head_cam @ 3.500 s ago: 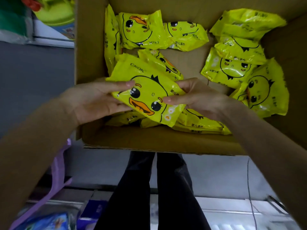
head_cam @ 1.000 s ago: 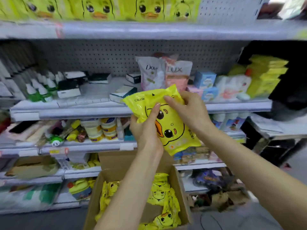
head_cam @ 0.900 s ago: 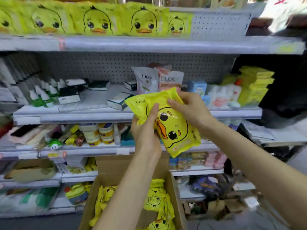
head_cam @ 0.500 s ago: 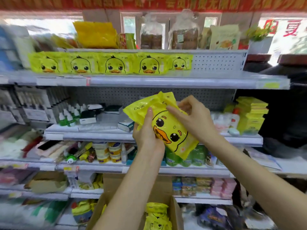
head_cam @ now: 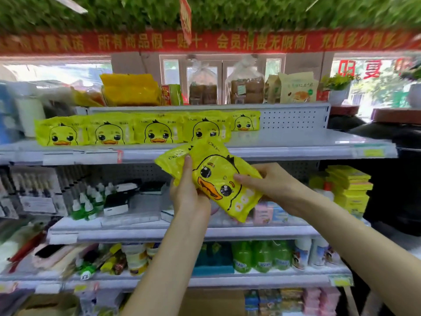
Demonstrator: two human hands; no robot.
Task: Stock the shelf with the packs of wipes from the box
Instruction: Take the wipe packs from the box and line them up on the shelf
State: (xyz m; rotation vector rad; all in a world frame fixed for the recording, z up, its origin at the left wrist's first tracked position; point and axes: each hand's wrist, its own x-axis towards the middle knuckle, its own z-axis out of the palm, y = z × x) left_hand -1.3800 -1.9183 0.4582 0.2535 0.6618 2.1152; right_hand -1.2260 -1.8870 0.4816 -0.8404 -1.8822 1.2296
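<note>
Both my hands hold up yellow duck-print wipes packs (head_cam: pixel 216 176), which look like two stacked together, in front of the shelving. My left hand (head_cam: pixel 188 192) grips their left edge, thumb on the front. My right hand (head_cam: pixel 268 183) holds the right side, fingers behind and thumb across the duck face. Just above and behind stands a row of several like packs (head_cam: pixel 134 131) upright on the grey upper shelf (head_cam: pixel 296 142). The shelf's right part is bare. A sliver of the cardboard box (head_cam: pixel 211 302) shows at the bottom edge.
Lower shelves carry small bottles (head_cam: pixel 88 201), boxed goods, green bottles (head_cam: pixel 262 256) and a yellow stack (head_cam: pixel 348 190). Bagged goods (head_cam: pixel 246 85) sit on the top of the unit. A red banner (head_cam: pixel 205 42) hangs overhead. Something dark stands at the far right.
The packs went from the box up to the shelving. Over the last second my view tilted upward, and the packs now reach the edge of the upper shelf. Both hands keep their hold.
</note>
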